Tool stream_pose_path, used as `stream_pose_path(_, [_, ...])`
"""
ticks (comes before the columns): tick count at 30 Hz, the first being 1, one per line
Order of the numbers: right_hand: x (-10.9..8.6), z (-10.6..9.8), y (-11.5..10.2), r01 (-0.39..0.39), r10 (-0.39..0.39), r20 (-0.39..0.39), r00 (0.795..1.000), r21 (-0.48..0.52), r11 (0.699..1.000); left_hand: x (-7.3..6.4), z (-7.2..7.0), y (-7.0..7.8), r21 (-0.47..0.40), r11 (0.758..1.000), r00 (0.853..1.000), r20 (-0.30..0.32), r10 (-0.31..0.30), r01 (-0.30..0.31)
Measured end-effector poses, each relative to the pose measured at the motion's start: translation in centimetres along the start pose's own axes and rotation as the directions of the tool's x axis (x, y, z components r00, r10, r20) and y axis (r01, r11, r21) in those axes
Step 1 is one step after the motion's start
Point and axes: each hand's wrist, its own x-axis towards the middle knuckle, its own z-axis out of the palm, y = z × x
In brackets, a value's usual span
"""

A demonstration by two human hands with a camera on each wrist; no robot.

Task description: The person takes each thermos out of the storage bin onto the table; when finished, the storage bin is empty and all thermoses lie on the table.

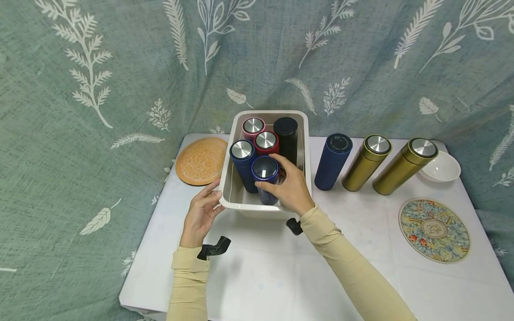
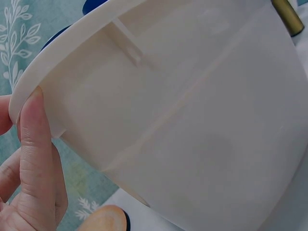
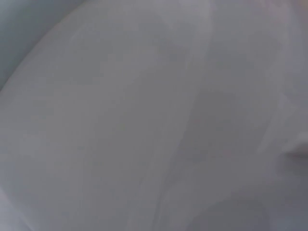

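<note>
A white plastic bin (image 1: 265, 207) holds several thermos bottles standing upright or slightly tilted. My left hand (image 1: 202, 211) pinches the bin's rim (image 2: 53, 60) at its near left corner, thumb and fingers on either side. Inside the bin, my right hand (image 1: 291, 185) grips a blue thermos (image 1: 265, 168) with a glossy dark lid, near its top. Around it are a navy thermos (image 1: 242, 162) with a silver lid, a red thermos (image 1: 267, 141), a pink thermos (image 1: 254, 126) and a black thermos (image 1: 286, 140). The right wrist view is blurred and shows mostly the bin's pale wall.
Right of the bin stand a dark blue thermos (image 1: 333, 162) and two gold thermoses, one nearer (image 1: 366, 164) and one farther right (image 1: 404, 167). A white bowl (image 1: 443, 167) sits behind. A patterned round mat (image 1: 433, 214) lies at right, an orange round mat (image 1: 201, 161) at left.
</note>
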Motion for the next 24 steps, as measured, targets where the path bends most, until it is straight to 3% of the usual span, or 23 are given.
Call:
stream_pose_path(10, [-0.29,-0.22,-0.33,-0.018,0.018,0.018,1.0,0.025,1.0,-0.17,0.13,0.02,-0.017,1.0,1.0,0.003,0.008,-0.008])
stream_pose_path(17, [-0.18,-0.55,-0.27,0.041,-0.039,0.029,0.999,-0.08,0.996,-0.17,0.19,0.02,-0.013,1.0,1.0,0.002,0.006,-0.006])
stream_pose_path(24, [-0.18,-0.85,-0.41,0.051,-0.05,0.009,0.999,-0.106,0.993,-0.07,0.21,0.0,0.006,1.0,1.0,-0.01,0.006,-0.006])
